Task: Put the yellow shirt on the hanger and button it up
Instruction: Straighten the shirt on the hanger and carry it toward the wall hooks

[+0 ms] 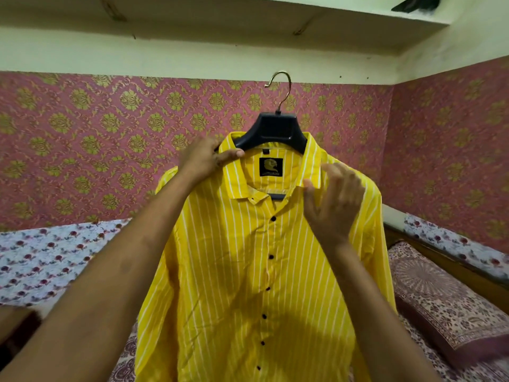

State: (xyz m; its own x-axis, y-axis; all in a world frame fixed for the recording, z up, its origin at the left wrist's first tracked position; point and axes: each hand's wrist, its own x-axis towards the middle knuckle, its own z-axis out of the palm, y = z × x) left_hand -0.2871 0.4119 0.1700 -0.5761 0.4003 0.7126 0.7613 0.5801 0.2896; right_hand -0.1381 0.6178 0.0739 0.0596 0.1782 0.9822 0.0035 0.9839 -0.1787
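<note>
The yellow shirt (248, 271) with white stripes hangs in front of me on a dark plastic hanger (275, 130) with a metal hook. Its front is closed, with several dark buttons down the placket, and the collar stands open at the top around a black label. My left hand (203, 158) pinches the left side of the collar together with the hanger's shoulder. My right hand (333, 199) pinches the tip of the right collar flap between thumb and fingers. The hanger's hook is not hung on anything and the shirt's lower hem is out of view.
Behind the shirt is a pink wall (96, 139) with a gold pattern, and a white shelf (248, 12) runs above. A floral sheet (49, 255) covers the bed at left. A patterned pillow (446, 307) lies at right beside a wooden edge.
</note>
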